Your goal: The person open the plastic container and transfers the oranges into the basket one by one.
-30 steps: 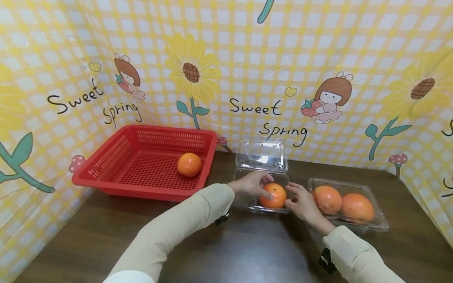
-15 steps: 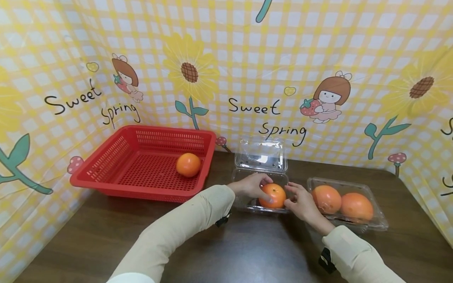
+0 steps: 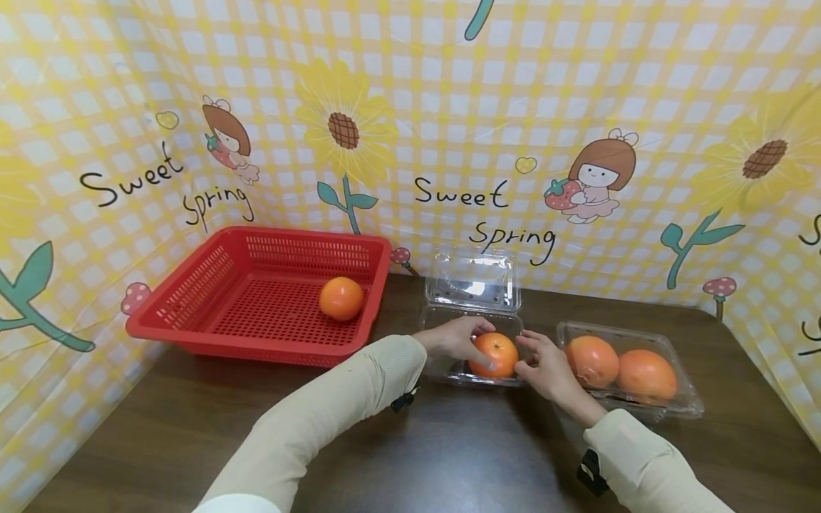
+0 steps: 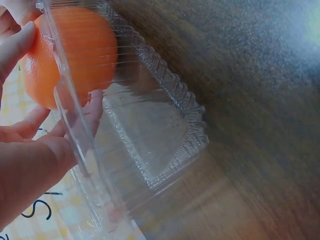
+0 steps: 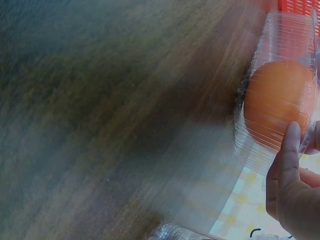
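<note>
My left hand held an orange inside the open clear plastic clamshell, its right side pinched by my right hand.

Your basket is bright red; inside it you see a vivid orange fruit. Right of the basket, your colourless clear box holds a middle fruit, also orange. Farther right, another transparent box has a pair of reddish-orange fruits. Under the basket, your tabletop is dark brown wood grain. Behind the basket, the cloth shows you yellow-and-white checks, yellow sunflowers with brown centres, green leaves, black lettering and pink, white-dotted mushrooms. Nearer you than the basket, your sleeves are cream, your wrist gear black.
</note>
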Action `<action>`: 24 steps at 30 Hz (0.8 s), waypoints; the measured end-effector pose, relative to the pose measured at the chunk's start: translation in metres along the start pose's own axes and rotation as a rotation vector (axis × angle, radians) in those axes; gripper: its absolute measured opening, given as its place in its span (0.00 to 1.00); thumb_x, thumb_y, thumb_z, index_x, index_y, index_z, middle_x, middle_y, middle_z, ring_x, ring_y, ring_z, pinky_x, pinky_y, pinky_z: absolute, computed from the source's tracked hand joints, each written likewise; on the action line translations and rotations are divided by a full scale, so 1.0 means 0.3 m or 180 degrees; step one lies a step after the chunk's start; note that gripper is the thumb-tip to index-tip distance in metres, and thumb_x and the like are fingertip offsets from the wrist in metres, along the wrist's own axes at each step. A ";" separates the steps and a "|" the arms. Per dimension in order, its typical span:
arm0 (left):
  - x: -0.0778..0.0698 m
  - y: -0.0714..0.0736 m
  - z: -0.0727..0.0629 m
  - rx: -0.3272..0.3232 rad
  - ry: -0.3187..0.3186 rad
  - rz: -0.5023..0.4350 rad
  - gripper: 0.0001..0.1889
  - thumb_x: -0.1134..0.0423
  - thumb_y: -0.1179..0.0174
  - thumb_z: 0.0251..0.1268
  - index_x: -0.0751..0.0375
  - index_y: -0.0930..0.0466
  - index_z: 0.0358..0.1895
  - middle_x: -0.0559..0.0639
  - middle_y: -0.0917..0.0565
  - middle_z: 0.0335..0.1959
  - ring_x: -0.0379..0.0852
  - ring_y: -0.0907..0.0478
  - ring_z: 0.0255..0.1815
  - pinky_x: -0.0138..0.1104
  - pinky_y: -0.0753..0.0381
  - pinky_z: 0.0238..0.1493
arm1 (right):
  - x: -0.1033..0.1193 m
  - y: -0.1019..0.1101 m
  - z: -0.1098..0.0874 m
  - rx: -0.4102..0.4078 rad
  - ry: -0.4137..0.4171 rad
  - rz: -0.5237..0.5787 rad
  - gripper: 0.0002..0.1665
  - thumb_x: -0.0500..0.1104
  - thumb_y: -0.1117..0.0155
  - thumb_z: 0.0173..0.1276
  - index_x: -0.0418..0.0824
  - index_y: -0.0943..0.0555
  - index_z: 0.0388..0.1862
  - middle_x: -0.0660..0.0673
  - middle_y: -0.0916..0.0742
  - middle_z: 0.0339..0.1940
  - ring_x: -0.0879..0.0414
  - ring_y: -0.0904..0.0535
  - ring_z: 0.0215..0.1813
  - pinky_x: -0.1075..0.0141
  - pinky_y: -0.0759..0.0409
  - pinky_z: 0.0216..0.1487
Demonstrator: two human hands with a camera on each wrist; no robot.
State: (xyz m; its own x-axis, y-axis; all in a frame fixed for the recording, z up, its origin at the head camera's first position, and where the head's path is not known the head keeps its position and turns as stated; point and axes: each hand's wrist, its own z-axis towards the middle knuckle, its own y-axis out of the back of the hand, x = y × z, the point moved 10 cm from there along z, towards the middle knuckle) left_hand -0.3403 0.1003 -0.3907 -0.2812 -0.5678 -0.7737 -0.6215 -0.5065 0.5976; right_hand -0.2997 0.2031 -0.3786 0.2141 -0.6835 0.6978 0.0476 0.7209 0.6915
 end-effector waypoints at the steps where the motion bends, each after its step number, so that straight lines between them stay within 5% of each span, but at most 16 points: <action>1: -0.003 -0.001 -0.001 0.0014 -0.0015 -0.0006 0.32 0.61 0.30 0.41 0.60 0.32 0.54 0.53 0.26 0.50 0.44 0.29 0.49 0.34 0.31 0.50 | 0.000 0.000 0.000 -0.0002 0.0001 0.0003 0.28 0.29 0.42 0.47 0.22 0.29 0.51 0.29 0.30 0.57 0.48 0.20 0.34 0.68 0.23 0.27; 24: -0.012 -0.008 0.004 0.0101 -0.0010 0.0395 0.37 0.61 0.29 0.39 0.57 0.36 0.59 0.52 0.28 0.50 0.44 0.31 0.47 0.31 0.33 0.48 | -0.001 -0.001 -0.002 -0.0011 0.0001 -0.0019 0.28 0.29 0.43 0.46 0.22 0.29 0.51 0.30 0.30 0.57 0.50 0.20 0.33 0.71 0.25 0.26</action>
State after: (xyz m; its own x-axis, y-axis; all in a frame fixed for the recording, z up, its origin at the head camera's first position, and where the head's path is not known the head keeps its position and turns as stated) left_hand -0.3386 0.1043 -0.3896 -0.3597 -0.6228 -0.6948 -0.6046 -0.4116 0.6820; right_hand -0.2992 0.2032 -0.3791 0.2142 -0.6878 0.6936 0.0521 0.7171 0.6950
